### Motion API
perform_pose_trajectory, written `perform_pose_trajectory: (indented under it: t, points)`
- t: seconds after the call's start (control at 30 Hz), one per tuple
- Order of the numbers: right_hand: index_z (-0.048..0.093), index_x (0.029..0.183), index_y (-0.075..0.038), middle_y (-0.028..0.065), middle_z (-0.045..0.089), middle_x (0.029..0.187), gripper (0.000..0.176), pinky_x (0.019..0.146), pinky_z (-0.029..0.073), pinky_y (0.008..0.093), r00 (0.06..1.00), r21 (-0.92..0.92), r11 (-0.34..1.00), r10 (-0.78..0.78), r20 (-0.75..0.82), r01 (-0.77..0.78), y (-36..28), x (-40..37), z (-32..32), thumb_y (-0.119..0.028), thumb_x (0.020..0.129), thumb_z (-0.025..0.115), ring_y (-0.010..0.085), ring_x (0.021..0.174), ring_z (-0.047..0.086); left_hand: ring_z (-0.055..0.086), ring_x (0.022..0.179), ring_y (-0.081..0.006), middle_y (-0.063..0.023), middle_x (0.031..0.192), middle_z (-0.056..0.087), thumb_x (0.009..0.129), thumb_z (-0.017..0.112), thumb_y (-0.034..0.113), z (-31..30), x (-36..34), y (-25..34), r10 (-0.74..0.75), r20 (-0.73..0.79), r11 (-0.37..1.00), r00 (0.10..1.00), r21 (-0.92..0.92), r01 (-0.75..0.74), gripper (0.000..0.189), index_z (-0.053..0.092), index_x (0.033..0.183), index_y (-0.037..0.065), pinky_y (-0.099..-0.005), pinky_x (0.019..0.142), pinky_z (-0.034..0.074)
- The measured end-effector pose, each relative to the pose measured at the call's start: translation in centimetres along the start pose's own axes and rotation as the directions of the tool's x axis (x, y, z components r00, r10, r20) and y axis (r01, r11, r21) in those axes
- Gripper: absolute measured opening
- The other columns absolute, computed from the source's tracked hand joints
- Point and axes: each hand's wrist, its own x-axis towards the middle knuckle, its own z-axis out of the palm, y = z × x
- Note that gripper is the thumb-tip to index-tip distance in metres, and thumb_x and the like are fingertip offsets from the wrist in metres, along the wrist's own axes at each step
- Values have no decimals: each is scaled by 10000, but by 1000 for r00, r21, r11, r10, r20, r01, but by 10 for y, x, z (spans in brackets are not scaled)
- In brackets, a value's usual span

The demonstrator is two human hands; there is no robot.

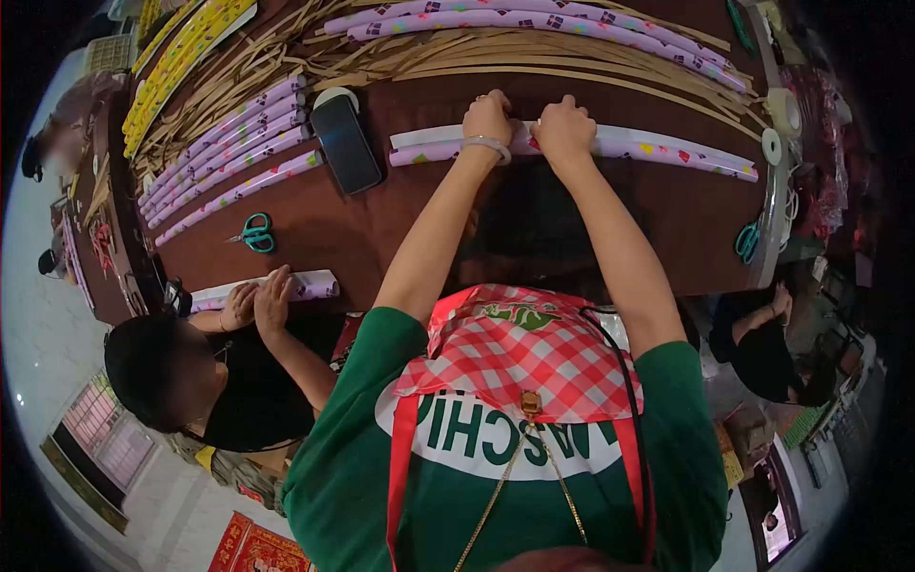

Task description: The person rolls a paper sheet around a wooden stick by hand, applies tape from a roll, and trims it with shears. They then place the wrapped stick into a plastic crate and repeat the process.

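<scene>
A long, thin roll of lilac patterned paper (pixel 667 153) lies across the table in front of me, with a white strip along its far edge. My left hand (pixel 488 116), with a pale bangle at its wrist, is closed on the middle of this roll. Just to the right, my right hand (pixel 567 126) grips the same roll, its fingers curled over the edge. The fingertips of both hands are partly hidden. Left of the roll, a black phone (pixel 345 146) leans on a white round object (pixel 335 96).
Brown strips (pixel 429 62) and lilac rolls (pixel 534 21) cover the table's far side. More lilac rolls (pixel 238 162) and yellow rolls (pixel 181 71) lie left. Green scissors (pixel 255 234) and another pair (pixel 747 242) rest nearby. Tape (pixel 783 112) stands right. A co-worker's hands (pixel 262 300) press another roll.
</scene>
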Motion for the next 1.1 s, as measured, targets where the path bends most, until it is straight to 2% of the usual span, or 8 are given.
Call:
perform_pose_trajectory:
  t: [0.07,0.17,0.23,0.37,0.67,0.9,1.0,1.1]
  points:
    - [683,844,-44,107,554,971,291,662,518,379,1000,19,1000,-21,-19,21,5,1,2,-288,685,685,309,853,587,592,786,-288,-103,749,620,591,754,161,-1,2,3,-7,2,1000,1000,-10,7,273,607,807,81,-384,692,483]
    - [683,842,-45,110,552,976,307,666,515,378,999,10,999,-44,18,44,7,-2,-5,-316,699,676,301,854,591,570,867,-280,-89,808,608,595,757,165,-9,8,4,151,41,984,988,93,-155,287,602,828,98,-385,735,471]
    - [681,841,-45,111,551,980,312,669,513,384,998,13,998,-62,33,61,9,-1,-6,-327,709,668,300,861,592,529,950,-278,-82,913,573,580,754,191,-26,15,7,308,170,913,936,225,-341,317,567,827,125,-407,776,453]
    - [670,849,-57,120,578,913,419,683,499,427,986,66,986,-159,53,155,24,0,-11,-444,689,674,321,831,612,513,978,-277,-72,932,563,539,786,288,-29,26,0,366,224,879,903,236,-414,411,552,841,138,-400,790,431]
    - [652,879,-58,79,594,996,536,738,473,401,932,221,952,-265,248,212,72,-2,-41,-568,720,607,292,885,594,509,980,-277,-70,965,541,569,780,320,-32,27,-2,367,287,881,885,197,-429,432,535,880,147,-418,787,428]
    - [640,889,-59,78,583,998,510,745,461,371,958,300,943,-210,196,146,121,-8,-42,-545,740,601,273,913,578,488,995,-287,-75,958,527,602,765,275,-37,26,0,331,331,902,884,163,-399,401,515,887,146,-416,794,418]
    - [644,923,-58,116,577,992,561,735,473,413,957,278,956,-167,237,98,150,-9,-46,-585,753,559,299,883,582,483,981,-313,-94,959,522,592,766,233,-35,25,-4,377,283,893,882,141,-427,405,516,897,142,-428,793,417]
    - [640,920,-61,130,576,975,584,751,468,429,985,333,939,-129,116,84,187,-10,-26,-610,739,551,309,919,567,472,979,-346,-119,969,504,551,786,221,-37,24,-1,350,321,899,880,150,-412,447,508,890,131,-447,781,417]
